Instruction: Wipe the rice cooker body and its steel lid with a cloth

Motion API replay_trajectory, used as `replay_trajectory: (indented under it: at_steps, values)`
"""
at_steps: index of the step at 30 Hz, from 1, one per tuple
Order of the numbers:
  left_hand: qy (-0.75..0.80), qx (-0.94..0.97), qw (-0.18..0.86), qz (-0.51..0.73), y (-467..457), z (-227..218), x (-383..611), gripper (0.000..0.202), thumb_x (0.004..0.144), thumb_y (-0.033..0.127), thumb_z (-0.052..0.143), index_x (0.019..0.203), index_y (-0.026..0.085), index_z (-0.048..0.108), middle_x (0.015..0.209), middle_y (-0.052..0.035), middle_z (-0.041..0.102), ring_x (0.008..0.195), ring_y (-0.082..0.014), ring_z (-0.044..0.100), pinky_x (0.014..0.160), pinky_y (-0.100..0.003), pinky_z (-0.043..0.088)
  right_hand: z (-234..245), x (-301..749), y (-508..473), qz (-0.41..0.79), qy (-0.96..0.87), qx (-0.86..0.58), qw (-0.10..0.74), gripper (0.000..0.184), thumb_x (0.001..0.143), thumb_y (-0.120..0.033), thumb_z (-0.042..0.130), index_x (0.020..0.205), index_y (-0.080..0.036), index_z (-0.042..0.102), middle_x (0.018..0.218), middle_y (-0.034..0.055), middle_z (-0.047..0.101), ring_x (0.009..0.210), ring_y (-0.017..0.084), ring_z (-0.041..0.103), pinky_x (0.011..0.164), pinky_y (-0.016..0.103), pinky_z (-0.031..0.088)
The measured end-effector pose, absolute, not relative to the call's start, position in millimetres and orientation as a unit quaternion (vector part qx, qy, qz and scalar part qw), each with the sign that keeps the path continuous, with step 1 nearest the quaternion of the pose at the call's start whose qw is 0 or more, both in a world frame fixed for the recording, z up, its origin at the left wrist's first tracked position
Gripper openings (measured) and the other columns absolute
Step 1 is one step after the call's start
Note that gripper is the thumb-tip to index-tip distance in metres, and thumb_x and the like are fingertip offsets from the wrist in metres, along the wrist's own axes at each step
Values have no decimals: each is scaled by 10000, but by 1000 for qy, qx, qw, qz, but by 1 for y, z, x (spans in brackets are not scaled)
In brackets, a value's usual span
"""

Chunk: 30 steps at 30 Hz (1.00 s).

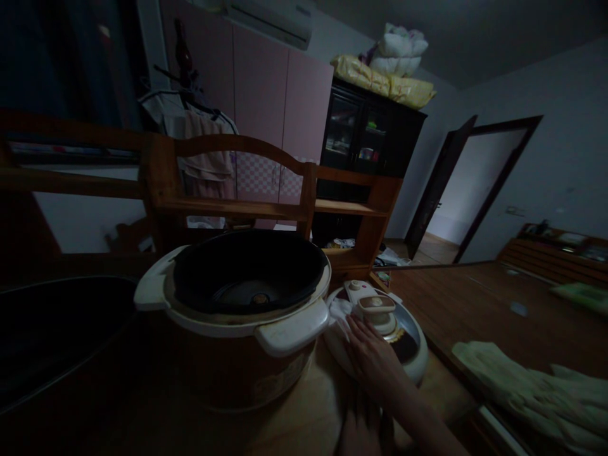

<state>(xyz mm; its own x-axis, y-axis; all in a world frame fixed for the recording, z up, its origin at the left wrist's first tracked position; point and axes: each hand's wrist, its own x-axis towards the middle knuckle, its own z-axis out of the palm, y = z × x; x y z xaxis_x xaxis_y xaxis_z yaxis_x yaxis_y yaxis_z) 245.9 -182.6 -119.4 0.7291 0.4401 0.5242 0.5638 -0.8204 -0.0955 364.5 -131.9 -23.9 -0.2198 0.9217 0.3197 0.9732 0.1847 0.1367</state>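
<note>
My right hand lies over the round lid of an electric pressure cooker, its fingers pressing a crumpled white cloth or tissue onto the lid's left side. Just right of those fingers rises the lid's handle. Low in the picture, my left hand shows only in part, with fingers stretched toward the lid's near edge; dim light hides whether they touch it. The lidless cooker stands left of the lid. Inside it sits a dark inner pot, and white side handles stick out from its rim.
A large dark pot-like vessel stands at the left. Behind the cooker runs a wooden shelf rack. Pale green cloth lies on a brown surface at the right. Farther back are pink wardrobes and an open door.
</note>
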Motion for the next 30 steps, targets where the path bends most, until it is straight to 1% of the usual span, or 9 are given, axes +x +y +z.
replay_trajectory:
  at_steps: [3, 7, 9, 11, 17, 21, 25, 27, 30]
  values:
    - [-280, -914, 133, -262, -183, -126, 249, 460, 858, 235, 598, 1315, 260, 650, 1216, -111, 627, 1122, -286, 487, 894, -399, 362, -19, 362, -137, -145, -767, -620, 77, 616, 894, -90, 448, 1506, -137, 395, 1537, 172, 422, 1424, 297, 404, 1158, 513, 370]
    - [-293, -897, 162, -290, -183, -137, 253, 503, 865, 299, 604, 1365, 249, 612, 1223, -113, 624, 1122, -285, 487, 881, -384, 368, -15, 364, -141, -120, -769, -617, 118, 626, 955, -169, 443, 1558, -225, 287, 1552, 101, 419, 1425, 243, 409, 1165, 477, 377]
    - [-293, -891, 174, -301, -182, -141, 254, 545, 860, 320, 609, 1399, 245, 579, 1250, -120, 613, 1130, -293, 484, 881, -391, 372, -15, 367, -142, -102, -767, -617, 145, 608, 958, -216, 479, 1545, -219, 321, 1526, 88, 458, 1412, 232, 430, 1170, 457, 376]
    - [-293, -886, 181, -311, -181, -144, 255, 553, 862, 340, 606, 1405, 243, 573, 1287, -123, 598, 1149, -303, 476, 887, -400, 374, -17, 369, -142, -85, -759, -623, 172, 573, 943, -235, 523, 1503, -206, 407, 1488, 96, 506, 1387, 241, 465, 1154, 447, 398]
    - [-288, -876, 184, -339, -176, -148, 261, 588, 834, 335, 616, 1405, 201, 571, 1480, -134, 449, 1280, -353, 394, 913, -432, 387, -16, 372, -141, -67, -705, -661, 250, 409, 961, -256, 540, 1368, -262, 575, 1314, 67, 666, 1178, 236, 657, 988, 396, 545]
    - [-292, -847, 211, -391, -170, -162, 273, 512, 837, 377, 624, 1311, 186, 640, 1402, -142, 521, 1275, -346, 438, 927, -438, 399, -16, 374, -144, -81, -699, -656, 275, 316, 986, -274, 511, 1271, -248, 646, 1299, 67, 676, 1183, 234, 653, 1002, 393, 533]
    - [-271, -797, 206, -499, -165, -171, 285, 422, 829, 396, 656, 1188, 176, 679, 1281, -149, 612, 1229, -340, 507, 948, -429, 391, -17, 378, -146, -70, -689, -631, 350, 323, 1022, -274, 425, 1274, -242, 625, 1351, 75, 638, 1252, 223, 601, 1037, 381, 501]
    - [-274, -797, 191, -503, -164, -170, 286, 431, 842, 411, 638, 1196, 168, 673, 1315, -151, 598, 1234, -341, 506, 957, -430, 381, -15, 379, -145, -41, -665, -637, 387, 343, 1032, -295, 392, 1304, -228, 589, 1342, 94, 640, 1257, 236, 597, 1032, 395, 499]
    - [-290, -816, 178, -468, -166, -167, 284, 470, 864, 450, 610, 1248, 185, 660, 1385, -138, 555, 1255, -330, 488, 977, -435, 362, -9, 377, -141, -16, -635, -650, 417, 344, 1045, -336, 340, 1263, -220, 580, 1250, 113, 687, 1149, 248, 665, 934, 388, 548]
